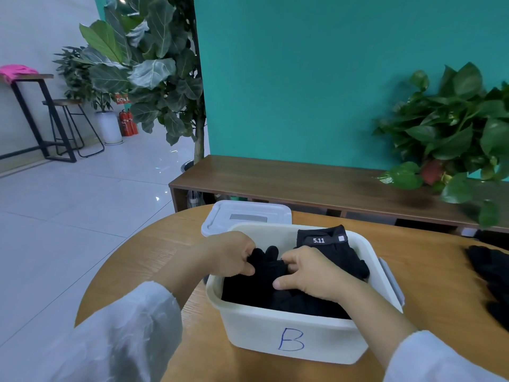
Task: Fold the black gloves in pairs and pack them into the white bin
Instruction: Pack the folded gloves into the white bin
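Observation:
A white bin [292, 334] marked with a blue "B" stands on the round wooden table [143, 257]. Both hands are inside it. My left hand [228, 253] and my right hand [311, 271] grip a folded pair of black gloves [265, 267] from either side, its fingertips poking up between them. Another black glove with a "5.11" label [327, 241] leans against the bin's far wall. More black fabric [248, 290] fills the bin's bottom. Loose black gloves [493, 274] lie on the table at the right edge.
The bin's white lid [248, 216] lies flat just behind the bin. A long low wooden bench [289, 177] runs along the teal wall beyond the table, with a leafy plant [454, 133] on its right end. A tall potted tree [154, 64] stands left.

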Available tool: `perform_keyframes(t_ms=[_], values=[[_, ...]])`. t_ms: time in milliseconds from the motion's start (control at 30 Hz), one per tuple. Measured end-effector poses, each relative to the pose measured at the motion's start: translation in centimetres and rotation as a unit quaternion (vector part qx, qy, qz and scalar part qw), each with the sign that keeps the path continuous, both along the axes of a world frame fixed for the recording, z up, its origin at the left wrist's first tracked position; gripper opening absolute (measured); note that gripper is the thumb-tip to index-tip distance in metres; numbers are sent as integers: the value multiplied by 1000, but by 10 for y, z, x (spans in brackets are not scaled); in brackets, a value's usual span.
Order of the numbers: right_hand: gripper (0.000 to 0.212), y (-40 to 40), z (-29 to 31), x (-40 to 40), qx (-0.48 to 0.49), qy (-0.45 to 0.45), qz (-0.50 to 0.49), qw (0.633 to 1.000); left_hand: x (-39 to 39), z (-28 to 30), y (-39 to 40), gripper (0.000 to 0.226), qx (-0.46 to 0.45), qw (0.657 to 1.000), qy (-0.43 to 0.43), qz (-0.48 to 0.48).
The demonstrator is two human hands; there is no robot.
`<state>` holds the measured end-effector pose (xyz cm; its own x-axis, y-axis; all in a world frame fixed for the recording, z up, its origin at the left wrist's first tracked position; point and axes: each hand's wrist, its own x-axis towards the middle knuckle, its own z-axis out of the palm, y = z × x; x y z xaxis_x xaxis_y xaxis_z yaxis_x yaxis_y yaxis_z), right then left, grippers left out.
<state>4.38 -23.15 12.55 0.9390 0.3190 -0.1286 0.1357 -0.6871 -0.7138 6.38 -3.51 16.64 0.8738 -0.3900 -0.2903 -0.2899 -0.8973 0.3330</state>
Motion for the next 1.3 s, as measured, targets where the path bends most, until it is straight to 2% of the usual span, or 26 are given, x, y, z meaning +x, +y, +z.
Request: perform_keyframes(t_ms=[133, 333, 600, 733, 833, 900, 967, 1100, 1300], values=[[26, 0, 0, -3, -10, -32, 7, 999, -3, -8, 1, 14, 7, 999, -52, 9], [37, 2, 5, -10, -25, -47, 4, 999, -11, -10, 3, 39, -7, 998, -65, 12], [47, 2, 10, -24, -63, -116, -12, 991, -22, -14, 1, 38, 7, 993, -116, 12], [36, 1, 18, -38, -174, -256, 12, 951, -33, -18, 2, 49, -5, 989, -150, 16], [37, 1, 20, -43, -216, -268, 88, 935, -42, -20, 1, 33, -21, 983, -182, -2], [37, 0, 18, -41, -247, -224, 116, 936, -46, -24, -1, 25, -14, 986, -165, -30], [36, -1, 15, -38, -269, -192, 130, 935, -49, -24, -5, 29, -4, 992, -114, -47], [37, -2, 14, -31, -287, -180, 159, 927, -42, -20, -8, 34, 41, 996, -51, -66], [35, -9, 6, -22, -277, -174, 187, 926, -34, -20, -11, 38, 89, 992, -12, -91]])
